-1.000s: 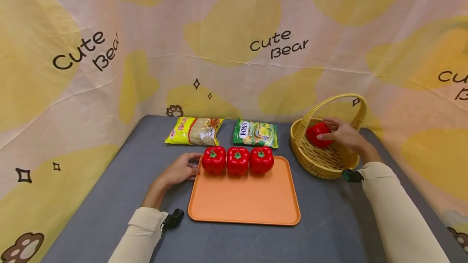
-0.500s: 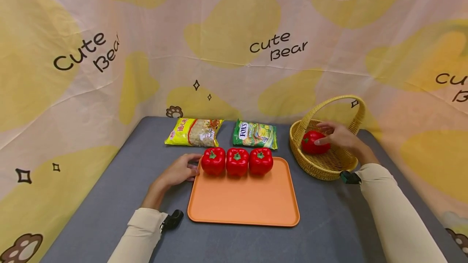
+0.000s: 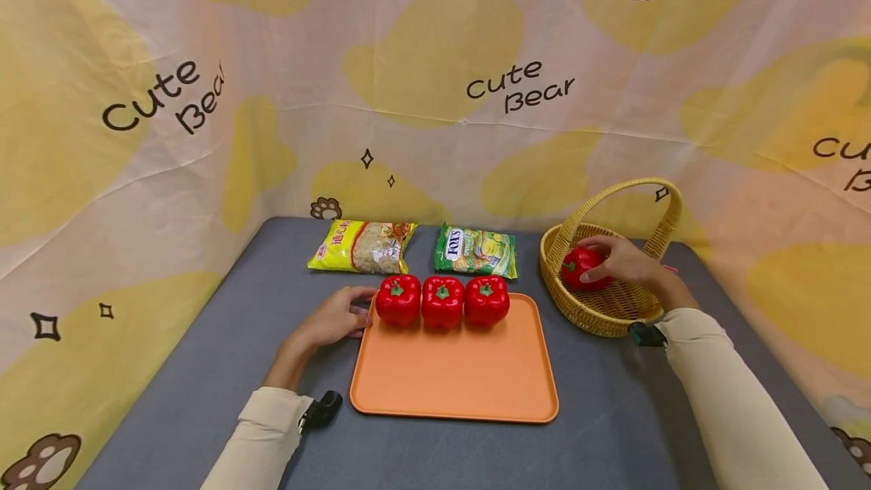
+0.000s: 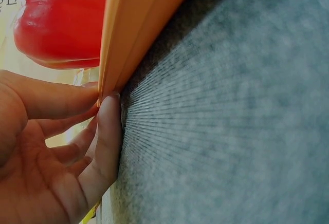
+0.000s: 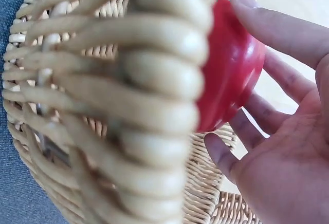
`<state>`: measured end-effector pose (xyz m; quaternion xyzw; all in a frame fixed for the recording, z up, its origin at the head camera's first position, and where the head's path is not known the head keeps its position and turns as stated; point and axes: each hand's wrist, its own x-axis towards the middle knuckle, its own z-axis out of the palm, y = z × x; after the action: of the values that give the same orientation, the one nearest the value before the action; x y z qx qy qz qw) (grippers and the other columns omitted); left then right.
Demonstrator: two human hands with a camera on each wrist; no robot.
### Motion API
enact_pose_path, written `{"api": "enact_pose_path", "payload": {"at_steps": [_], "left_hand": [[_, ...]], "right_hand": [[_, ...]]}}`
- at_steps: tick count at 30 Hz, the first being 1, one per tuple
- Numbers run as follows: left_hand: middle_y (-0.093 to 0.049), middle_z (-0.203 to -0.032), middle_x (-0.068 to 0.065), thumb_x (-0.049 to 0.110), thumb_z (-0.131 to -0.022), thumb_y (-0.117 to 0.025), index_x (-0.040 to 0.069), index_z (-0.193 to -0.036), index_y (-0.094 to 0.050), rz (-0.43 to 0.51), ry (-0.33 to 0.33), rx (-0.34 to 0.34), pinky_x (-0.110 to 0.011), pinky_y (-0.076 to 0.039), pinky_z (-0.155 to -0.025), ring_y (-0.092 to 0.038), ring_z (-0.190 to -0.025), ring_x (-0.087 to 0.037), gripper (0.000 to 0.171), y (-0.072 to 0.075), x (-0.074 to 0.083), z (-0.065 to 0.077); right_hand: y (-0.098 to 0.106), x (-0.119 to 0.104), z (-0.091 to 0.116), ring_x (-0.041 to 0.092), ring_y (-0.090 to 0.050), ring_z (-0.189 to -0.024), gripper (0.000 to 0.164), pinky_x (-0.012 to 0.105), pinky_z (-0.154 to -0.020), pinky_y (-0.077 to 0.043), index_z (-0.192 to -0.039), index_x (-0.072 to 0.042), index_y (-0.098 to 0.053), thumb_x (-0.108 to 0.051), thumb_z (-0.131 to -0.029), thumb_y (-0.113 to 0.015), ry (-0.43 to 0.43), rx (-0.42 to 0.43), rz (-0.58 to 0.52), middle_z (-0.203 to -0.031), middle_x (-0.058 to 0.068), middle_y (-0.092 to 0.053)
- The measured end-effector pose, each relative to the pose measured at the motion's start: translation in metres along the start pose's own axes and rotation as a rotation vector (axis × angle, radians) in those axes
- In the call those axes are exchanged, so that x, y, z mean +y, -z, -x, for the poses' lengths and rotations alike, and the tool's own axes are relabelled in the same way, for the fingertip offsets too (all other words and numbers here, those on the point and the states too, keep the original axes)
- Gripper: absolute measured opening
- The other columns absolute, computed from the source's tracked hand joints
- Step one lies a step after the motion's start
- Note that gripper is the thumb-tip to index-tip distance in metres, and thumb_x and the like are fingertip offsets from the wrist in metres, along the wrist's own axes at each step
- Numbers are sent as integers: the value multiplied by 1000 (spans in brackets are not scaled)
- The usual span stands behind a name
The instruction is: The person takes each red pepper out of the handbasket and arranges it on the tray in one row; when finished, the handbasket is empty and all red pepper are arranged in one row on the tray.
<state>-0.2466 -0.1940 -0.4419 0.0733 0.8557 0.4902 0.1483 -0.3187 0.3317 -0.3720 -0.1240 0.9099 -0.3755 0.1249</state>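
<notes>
My right hand reaches into the yellow wicker basket and grips a red bell pepper there, its green stem turned to the left. In the right wrist view the thumb lies on top of the pepper and the fingers are at its far side, with the basket rim hiding part of it. My left hand pinches the left edge of the orange tray near its far corner, thumb on the rim. Three red bell peppers stand in a row along the tray's far side, stems up.
Behind the tray lie a yellow food bag and a green FOX'S candy bag. The basket's tall arched handle rises over its opening, left of my right wrist. A printed cloth hangs behind the grey table.
Within the basket, the pepper has shifted slightly left and nearer, and tipped so its stem shows at the left. My right hand moved along with it. The left hand and tray stayed put.
</notes>
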Motion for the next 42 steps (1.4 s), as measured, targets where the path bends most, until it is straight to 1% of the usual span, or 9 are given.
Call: {"api": "enact_pose_path", "payload": {"at_steps": [4,9,14,19,22,27,33,36,42], "left_hand": [[-58,-145,-25,-3,-97,-59,-5,-152,-50,-6,3,0,-37,-66,-80,-68,-104,-25,56,0,0,-1],[-58,-145,-26,-4,-97,-58,-5,-152,-50,-4,2,1,-37,-66,-79,-68,-105,-25,56,-1,1,-1],[-59,-144,-25,-4,-97,-58,-6,-152,-50,7,2,3,-36,-66,-78,-68,-103,-24,56,0,2,0],[-59,-141,-25,-4,-97,-59,-6,-151,-50,9,-6,1,-36,-66,-78,-67,-101,-23,55,0,2,0],[-59,-141,-26,-4,-97,-59,-7,-152,-49,9,-11,-3,-36,-66,-78,-67,-101,-23,56,0,1,0],[-58,-143,-26,-4,-97,-59,-6,-152,-49,19,-9,-4,-37,-66,-78,-67,-101,-23,56,0,1,0],[-58,-143,-26,-4,-97,-58,-6,-152,-49,12,-1,-8,-37,-66,-80,-68,-103,-24,56,0,1,0],[-59,-143,-26,-4,-97,-58,-6,-153,-49,12,0,-10,-38,-66,-80,-68,-102,-24,57,0,1,0],[-58,-145,-26,-3,-97,-59,-6,-153,-49,7,-6,-8,-37,-66,-79,-68,-103,-24,56,0,0,0]], "right_hand": [[-1,3,0,48,-59,-125,78,41,-96,-56,-155,6,-43,-12,-90,-82,2,7,32,-145,37,-51],[-2,7,3,46,-61,-123,78,43,-97,-57,-154,4,-46,-17,-89,-84,13,18,75,-144,35,-53],[1,10,10,50,-56,-126,79,48,-99,-56,-154,6,-43,-20,-91,-82,-2,21,68,-148,37,-47],[3,10,22,50,-56,-125,80,54,-99,-56,-154,6,-41,-25,-92,-81,-29,78,95,-147,35,-47],[3,10,29,51,-55,-125,82,55,-97,-55,-154,5,-39,-30,-93,-81,-35,118,107,-145,35,-48],[3,11,39,51,-52,-127,84,54,-96,-54,-156,4,-36,-36,-95,-78,-30,147,103,-146,33,-47],[3,10,51,50,-48,-130,84,59,-97,-51,-161,-1,-36,-39,-97,-76,-8,193,88,-150,31,-45],[2,6,59,48,-49,-130,81,56,-95,-52,-160,-4,-40,-41,-97,-75,4,216,91,-149,29,-48],[-6,-2,70,47,-51,-132,78,39,-87,-55,-156,-6,-42,-41,-96,-76,2,254,24,-147,29,-52]]}}
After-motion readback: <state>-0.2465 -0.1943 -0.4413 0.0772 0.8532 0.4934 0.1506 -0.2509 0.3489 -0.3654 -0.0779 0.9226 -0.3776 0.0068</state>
